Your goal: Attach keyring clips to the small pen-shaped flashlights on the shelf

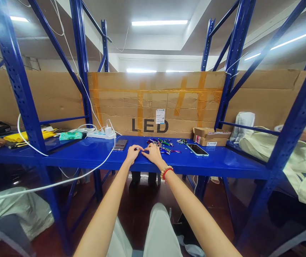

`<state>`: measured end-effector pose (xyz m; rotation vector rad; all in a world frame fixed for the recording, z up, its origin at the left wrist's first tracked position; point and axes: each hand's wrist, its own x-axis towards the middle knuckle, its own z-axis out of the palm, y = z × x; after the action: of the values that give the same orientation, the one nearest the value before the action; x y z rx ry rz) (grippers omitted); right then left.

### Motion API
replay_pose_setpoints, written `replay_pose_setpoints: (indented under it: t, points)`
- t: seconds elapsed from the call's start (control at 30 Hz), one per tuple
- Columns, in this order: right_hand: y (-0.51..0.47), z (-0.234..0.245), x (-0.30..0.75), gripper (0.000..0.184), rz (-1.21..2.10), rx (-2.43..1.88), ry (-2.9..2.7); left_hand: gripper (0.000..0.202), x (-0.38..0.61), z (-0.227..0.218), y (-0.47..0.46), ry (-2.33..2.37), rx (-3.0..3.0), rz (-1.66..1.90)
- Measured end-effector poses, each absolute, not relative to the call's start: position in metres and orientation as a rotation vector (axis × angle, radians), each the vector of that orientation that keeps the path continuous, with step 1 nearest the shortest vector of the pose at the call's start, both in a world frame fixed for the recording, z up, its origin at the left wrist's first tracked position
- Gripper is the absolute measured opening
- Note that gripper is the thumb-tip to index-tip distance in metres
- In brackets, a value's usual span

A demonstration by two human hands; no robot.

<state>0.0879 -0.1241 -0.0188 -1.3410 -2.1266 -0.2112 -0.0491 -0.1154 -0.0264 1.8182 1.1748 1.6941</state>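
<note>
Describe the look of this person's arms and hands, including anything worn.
Both arms are bare, with no sleeves or gloves in view. The left hand and its wrist wear nothing. The right hand has two bracelets at its wrist: a string of pale beads and a red cord beside it.

A long glossy blue metal shelf board (pixel 222 162) carries everything, and near its middle lies a loose pile of small colourful metal clips and rings (pixel 163 145), with a dark smartphone on a white cable (pixel 120 144) to the left of it. To the right of the pile, a smartphone with a pale frame (pixel 197 149) lies flat with the screen up, just in front of a small open brown cardboard box (pixel 209 137). Further left there are a white power strip (pixel 101 135), a teal soft pack of tissues (pixel 70 135) and a yellow cloth (pixel 26 136).
</note>
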Motion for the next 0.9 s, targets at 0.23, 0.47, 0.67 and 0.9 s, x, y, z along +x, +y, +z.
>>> replay_pose_setpoints:
  t: [0.23, 0.47, 0.67, 0.9]
  points:
    - [-0.126, -0.016, 0.088, 0.024, -0.225, -1.288, -2.157, 0.021, -0.047, -0.024, -0.119, 1.063, 1.841, 1.702]
    - [-0.121, -0.018, 0.087, 0.017, -0.197, -1.324, -2.104, 0.021, -0.048, -0.026, -0.117, 1.101, 1.868, 1.682]
    - [-0.125, -0.017, 0.087, 0.016, -0.279, -1.146, -1.919, 0.020, -0.049, -0.027, -0.113, 1.093, 1.792, 1.716]
    - [-0.132, -0.015, 0.087, 0.019, -0.342, -0.986, -1.779, 0.015, -0.049, -0.026, -0.113, 1.010, 1.718, 1.748]
